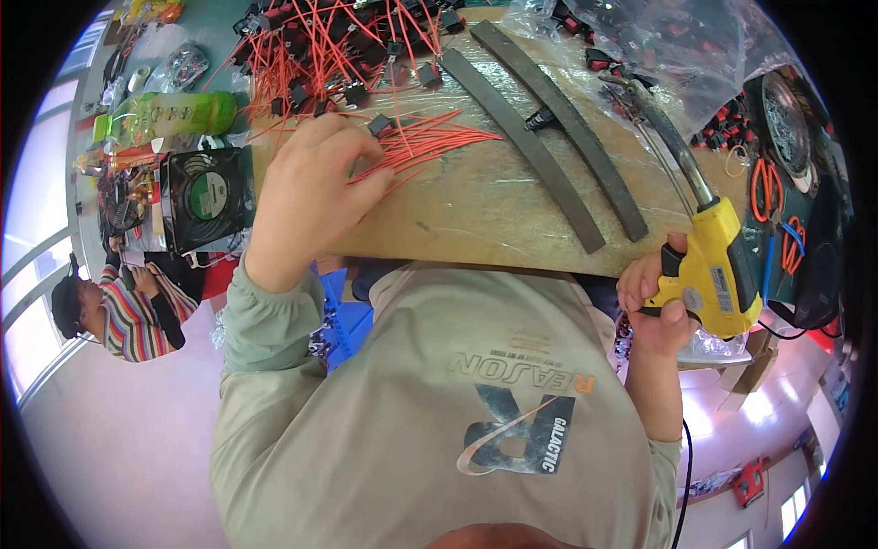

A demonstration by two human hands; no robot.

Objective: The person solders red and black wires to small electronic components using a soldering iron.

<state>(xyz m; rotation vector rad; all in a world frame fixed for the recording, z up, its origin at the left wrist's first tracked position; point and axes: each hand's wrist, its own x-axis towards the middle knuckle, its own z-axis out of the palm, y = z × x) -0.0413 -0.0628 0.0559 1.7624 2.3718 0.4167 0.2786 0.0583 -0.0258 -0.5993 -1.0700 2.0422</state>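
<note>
My left hand (pixel 315 188) is over the work board, fingers curled, with thumb and forefinger apart. Under and beside it lies a bundle of cut red-orange wires (pixel 430 142). A small black switch (pixel 380 125) sits right by its fingertips; whether they touch it is unclear. My right hand (pixel 657 297) grips a yellow soldering gun (pixel 718 265) by its handle at the board's near right edge. The gun's metal tube (pixel 672 137) points away from me, up and to the left. Two dark curved metal strips (pixel 526 137) (pixel 572 128) lie side by side on the board, a small black switch (pixel 540 119) between them.
A heap of black switches with red wires (pixel 338 46) covers the back left. At left stand a black fan (pixel 203 197) and a green bottle (pixel 174 114). Clear plastic bags (pixel 677 46), a round metal dish (pixel 785 123) and orange-handled pliers (pixel 766 188) lie right. Another person (pixel 128 306) is at far left.
</note>
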